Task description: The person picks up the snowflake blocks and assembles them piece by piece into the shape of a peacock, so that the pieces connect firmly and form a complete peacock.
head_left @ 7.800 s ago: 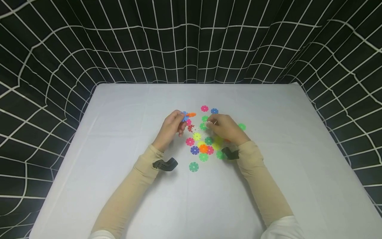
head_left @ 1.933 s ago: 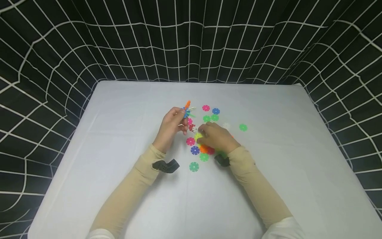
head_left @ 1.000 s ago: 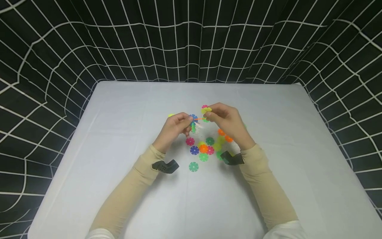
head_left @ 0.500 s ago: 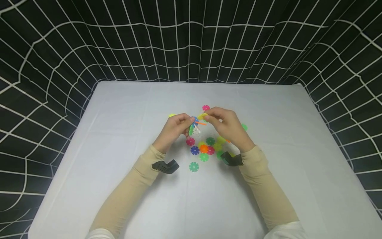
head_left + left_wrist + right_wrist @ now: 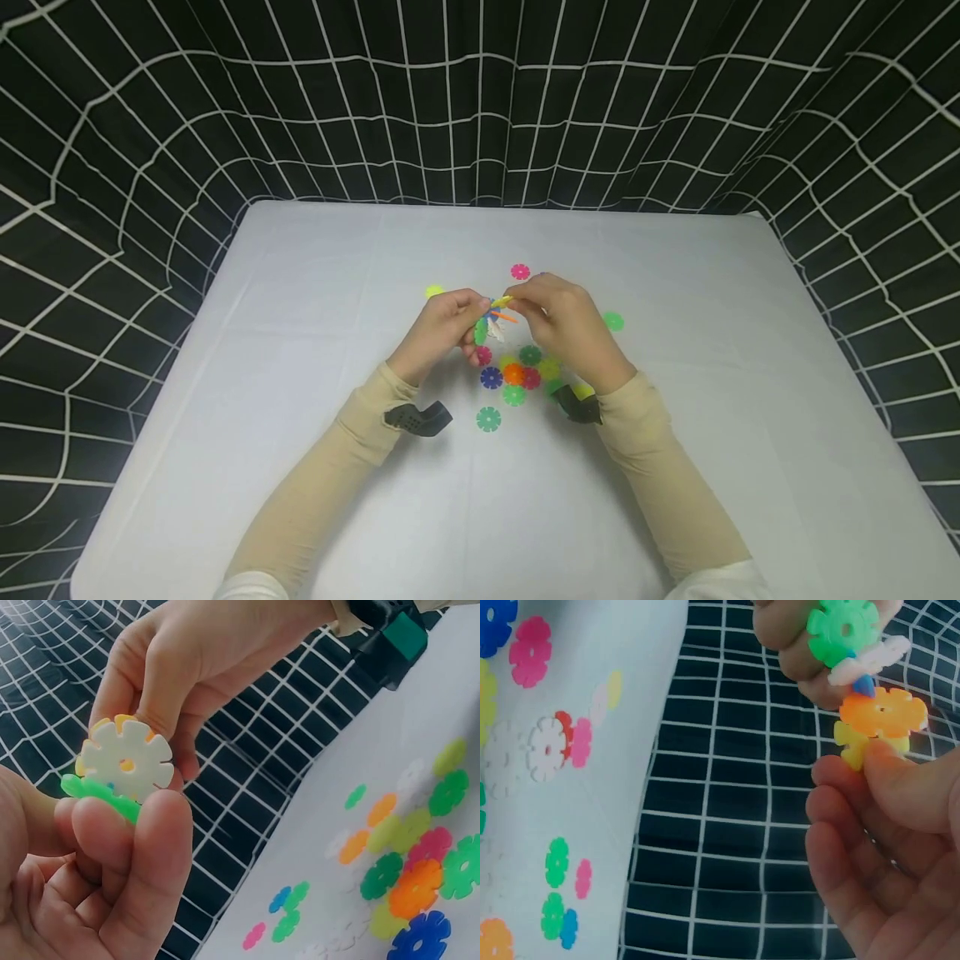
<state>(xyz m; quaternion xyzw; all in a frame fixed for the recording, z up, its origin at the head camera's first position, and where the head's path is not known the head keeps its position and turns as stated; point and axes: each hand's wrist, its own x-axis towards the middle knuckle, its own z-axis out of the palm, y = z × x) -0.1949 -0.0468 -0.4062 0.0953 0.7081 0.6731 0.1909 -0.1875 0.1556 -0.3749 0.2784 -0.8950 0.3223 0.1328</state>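
In the head view, my left hand [image 5: 441, 329] pinches a small cluster of notched plastic discs above the table. A mostly hidden blue disc [image 5: 863, 685] joins an orange disc [image 5: 883, 710], a white disc [image 5: 127, 759] and a green disc [image 5: 845, 630]. Between thumb and finger, my right hand [image 5: 567, 323] pinches a yellow disc [image 5: 851, 746] at the blue disc's edge. Whether the yellow disc is slotted in cannot be seen. Both hands are close together, left fingertips on the green and blue side.
Loose discs lie on the white table [image 5: 337, 275]: orange [image 5: 513, 374], dark blue [image 5: 491, 377] and several others below the hands. A pink disc [image 5: 520, 272] lies behind, a green disc [image 5: 613, 321] to the right. Black gridded cloth [image 5: 480, 100] surrounds the table.
White and green discs have joined the blue-and-orange pair since the earliest frame. My right hand reached into the pile, took a yellow disc and brought it leftward to the cluster.
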